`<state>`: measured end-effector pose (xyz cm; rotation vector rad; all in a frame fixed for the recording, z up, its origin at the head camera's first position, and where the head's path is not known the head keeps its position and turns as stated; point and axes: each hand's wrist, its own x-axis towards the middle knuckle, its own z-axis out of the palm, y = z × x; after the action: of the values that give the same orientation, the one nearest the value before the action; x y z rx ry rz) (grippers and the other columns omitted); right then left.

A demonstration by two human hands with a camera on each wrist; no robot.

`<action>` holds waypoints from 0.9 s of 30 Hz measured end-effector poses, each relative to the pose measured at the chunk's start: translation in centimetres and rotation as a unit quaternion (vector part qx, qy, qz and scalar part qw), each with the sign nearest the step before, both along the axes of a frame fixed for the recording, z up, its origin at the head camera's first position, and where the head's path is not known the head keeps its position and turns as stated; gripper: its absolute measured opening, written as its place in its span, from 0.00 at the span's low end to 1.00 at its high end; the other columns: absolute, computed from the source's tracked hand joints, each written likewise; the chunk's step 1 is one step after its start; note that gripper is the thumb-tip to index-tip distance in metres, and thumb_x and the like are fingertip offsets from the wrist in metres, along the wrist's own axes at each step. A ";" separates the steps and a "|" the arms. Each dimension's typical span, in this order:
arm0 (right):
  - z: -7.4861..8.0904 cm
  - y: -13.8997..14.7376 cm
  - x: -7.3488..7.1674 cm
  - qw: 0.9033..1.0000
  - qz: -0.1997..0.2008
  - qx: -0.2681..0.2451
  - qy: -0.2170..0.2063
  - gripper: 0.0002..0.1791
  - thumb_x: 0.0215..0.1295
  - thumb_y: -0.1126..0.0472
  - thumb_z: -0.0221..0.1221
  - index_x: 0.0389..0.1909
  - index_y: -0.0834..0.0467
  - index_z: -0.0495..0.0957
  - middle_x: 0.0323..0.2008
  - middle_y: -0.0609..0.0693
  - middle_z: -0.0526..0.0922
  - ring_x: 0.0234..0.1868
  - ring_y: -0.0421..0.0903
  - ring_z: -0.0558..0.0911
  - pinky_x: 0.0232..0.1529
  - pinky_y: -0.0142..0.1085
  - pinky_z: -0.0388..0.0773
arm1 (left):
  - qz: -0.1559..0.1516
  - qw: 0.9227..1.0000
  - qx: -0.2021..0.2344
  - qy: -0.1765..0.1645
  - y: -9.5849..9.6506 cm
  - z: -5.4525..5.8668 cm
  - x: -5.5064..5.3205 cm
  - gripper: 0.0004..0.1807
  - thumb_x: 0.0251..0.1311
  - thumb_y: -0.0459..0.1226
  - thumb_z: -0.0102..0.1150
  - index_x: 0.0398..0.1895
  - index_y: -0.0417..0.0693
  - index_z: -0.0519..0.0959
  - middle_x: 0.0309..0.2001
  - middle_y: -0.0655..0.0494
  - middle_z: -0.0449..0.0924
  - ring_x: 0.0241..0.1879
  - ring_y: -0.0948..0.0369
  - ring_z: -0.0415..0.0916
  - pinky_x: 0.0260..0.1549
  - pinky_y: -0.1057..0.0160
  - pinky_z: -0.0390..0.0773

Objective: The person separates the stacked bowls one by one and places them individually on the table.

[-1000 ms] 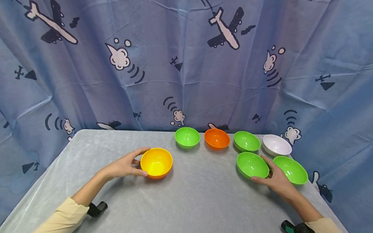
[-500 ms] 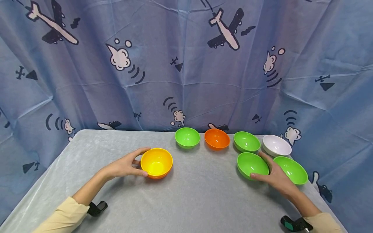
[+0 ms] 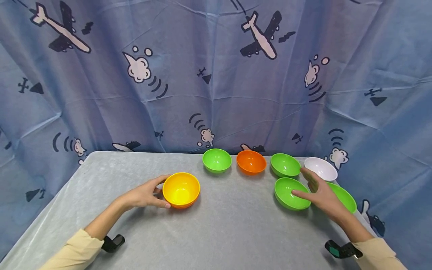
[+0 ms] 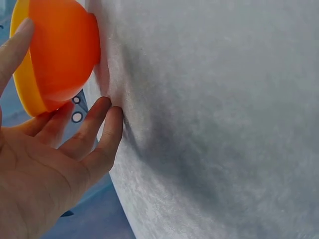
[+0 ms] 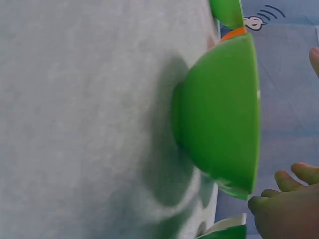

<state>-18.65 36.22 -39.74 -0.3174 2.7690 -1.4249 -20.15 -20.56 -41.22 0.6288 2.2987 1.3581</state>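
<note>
On the left of the table, a yellow bowl [image 3: 181,189] sits nested in an orange bowl [image 4: 65,50]. My left hand [image 3: 146,194] holds this pair from its left side, thumb at the near rim and fingers round the far side. Towards the right stands a green bowl [image 3: 291,195], upright on the table. My right hand [image 3: 322,197] hovers over its right edge, thumb and fingers spread and holding nothing. In the right wrist view, fingers [image 5: 286,181] show beyond the rim of the green bowl [image 5: 219,114], apart from it.
Along the back edge stand a green bowl [image 3: 217,160], an orange bowl [image 3: 251,162], another green bowl [image 3: 285,165] and a white bowl [image 3: 320,168]. One more green bowl [image 3: 344,198] is partly behind my right hand. A blue patterned curtain [image 3: 216,75] hangs behind the table [image 3: 229,236].
My right hand has let go of the front green bowl and risen off its rim, fingers spreading. My left hand has shifted very slightly; the yellow and orange bowls stay in place.
</note>
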 end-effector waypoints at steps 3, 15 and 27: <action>0.4 -0.3 -0.2 1.000 0.009 -0.008 0.015 0.51 0.68 0.59 0.68 0.81 0.63 0.45 0.78 0.65 0.48 0.77 0.65 0.46 0.72 0.30 0.49 | -0.001 1.000 0.001 0.000 0.0 -0.1 0.0 0.52 0.57 0.38 0.77 0.79 0.39 0.54 0.74 0.35 0.56 0.63 0.34 0.68 0.57 0.39 0.73; 1.4 -3.5 -1.6 0.994 0.049 -0.081 0.063 0.42 0.66 0.64 0.68 0.77 0.63 0.59 0.75 0.60 0.60 0.76 0.59 0.56 0.65 0.24 0.60 | -0.007 1.000 0.012 0.004 -0.1 -0.3 0.0 0.51 0.57 0.37 0.77 0.78 0.36 0.54 0.74 0.34 0.55 0.64 0.34 0.67 0.60 0.37 0.70; 1.3 -8.6 -3.5 0.972 0.134 -0.188 0.042 0.38 0.67 0.72 0.64 0.75 0.68 0.58 0.74 0.63 0.60 0.76 0.59 0.56 0.69 0.37 0.60 | 0.016 1.000 0.001 0.020 0.0 -0.5 -0.1 0.52 0.53 0.38 0.79 0.76 0.35 0.58 0.73 0.34 0.59 0.62 0.36 0.69 0.60 0.37 0.69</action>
<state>-22.18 27.57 -38.48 -0.7401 2.3760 -1.8835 -20.27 -20.58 -41.75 0.6281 2.3482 1.3739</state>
